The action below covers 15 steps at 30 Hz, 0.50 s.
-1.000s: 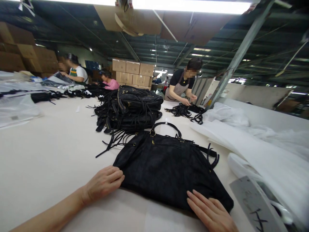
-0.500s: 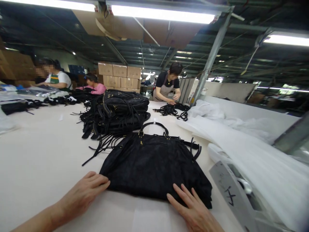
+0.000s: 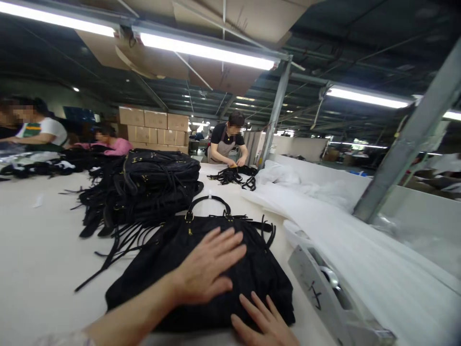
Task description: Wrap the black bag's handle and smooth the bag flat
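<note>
A black handbag (image 3: pixel 144 283) lies flat on the white table (image 3: pixel 32 259), its curved handle pointing away from me and fringe strands spreading from both sides. Over the middle of the bag is my left hand (image 3: pixel 209 266), palm down with fingers stretched out; whether it presses on the fabric I cannot tell. My right hand (image 3: pixel 264 319) rests at the bag's near right edge, fingers spread on the fabric. Neither hand grips anything. Gold-coloured rings and a zip pull show near the handle.
Stacked black bags (image 3: pixel 158 180) stand beyond, to the left. On the right are a grey dispenser-like box (image 3: pixel 309 283) and white sheeting (image 3: pixel 345 240). A co-worker (image 3: pixel 226 142) handles black straps (image 3: pixel 230 176) across the table; others sit at far left. A metal post (image 3: pixel 406 139) rises at right.
My left hand has moved from the bag's near left corner up onto its middle. My right hand stays by the near right edge. The view has turned to the right.
</note>
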Motion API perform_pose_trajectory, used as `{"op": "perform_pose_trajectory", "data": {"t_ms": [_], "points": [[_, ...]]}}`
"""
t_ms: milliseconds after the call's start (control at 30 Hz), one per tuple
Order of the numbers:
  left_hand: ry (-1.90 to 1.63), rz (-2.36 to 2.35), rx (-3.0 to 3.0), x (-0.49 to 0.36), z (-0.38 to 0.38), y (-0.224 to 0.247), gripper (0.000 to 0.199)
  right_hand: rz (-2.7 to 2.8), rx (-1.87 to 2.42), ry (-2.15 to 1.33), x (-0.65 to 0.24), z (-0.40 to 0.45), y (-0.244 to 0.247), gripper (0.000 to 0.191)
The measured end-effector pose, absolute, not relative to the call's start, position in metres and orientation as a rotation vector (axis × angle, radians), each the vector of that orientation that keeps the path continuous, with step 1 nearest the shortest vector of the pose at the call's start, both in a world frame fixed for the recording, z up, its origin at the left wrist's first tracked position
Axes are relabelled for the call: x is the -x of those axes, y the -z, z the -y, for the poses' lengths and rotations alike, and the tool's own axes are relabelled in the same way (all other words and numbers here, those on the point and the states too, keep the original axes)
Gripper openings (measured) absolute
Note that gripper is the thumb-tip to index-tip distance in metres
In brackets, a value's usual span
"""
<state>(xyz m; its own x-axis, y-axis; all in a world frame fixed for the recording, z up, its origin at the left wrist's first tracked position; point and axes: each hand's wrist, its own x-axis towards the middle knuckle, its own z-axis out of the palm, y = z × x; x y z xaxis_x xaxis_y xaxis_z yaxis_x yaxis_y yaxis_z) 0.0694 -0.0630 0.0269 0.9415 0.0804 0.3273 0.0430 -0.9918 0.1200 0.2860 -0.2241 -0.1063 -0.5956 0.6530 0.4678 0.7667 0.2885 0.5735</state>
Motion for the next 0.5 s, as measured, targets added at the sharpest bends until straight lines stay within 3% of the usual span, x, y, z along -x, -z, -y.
{"op": "perform_pose_trajectory", "data": {"t_ms": [67,167,400,467,500], "points": [[-0.398,0.144,-2.940,-0.072,0.066,0.017,0.071,2.360,1.371,1.192,-0.283,0.225,0.109,0.045],[-0.229,0.163,-2.904,-0.063,0.065,0.054,0.071,2.306,1.411,1.145,-0.278,0.224,0.113,0.043],[0.169,0.131,-2.906,-0.087,0.059,0.027,0.092,2.299,1.418,1.142,-0.278,0.221,0.112,0.038],[0.335,0.091,-2.909,-0.119,0.057,0.003,0.076,2.318,1.420,1.149,-0.277,0.222,0.110,0.039],[0.352,0.117,-2.864,-0.137,0.058,-0.009,0.049,2.309,1.423,1.155,-0.276,0.221,0.111,0.040]]}}
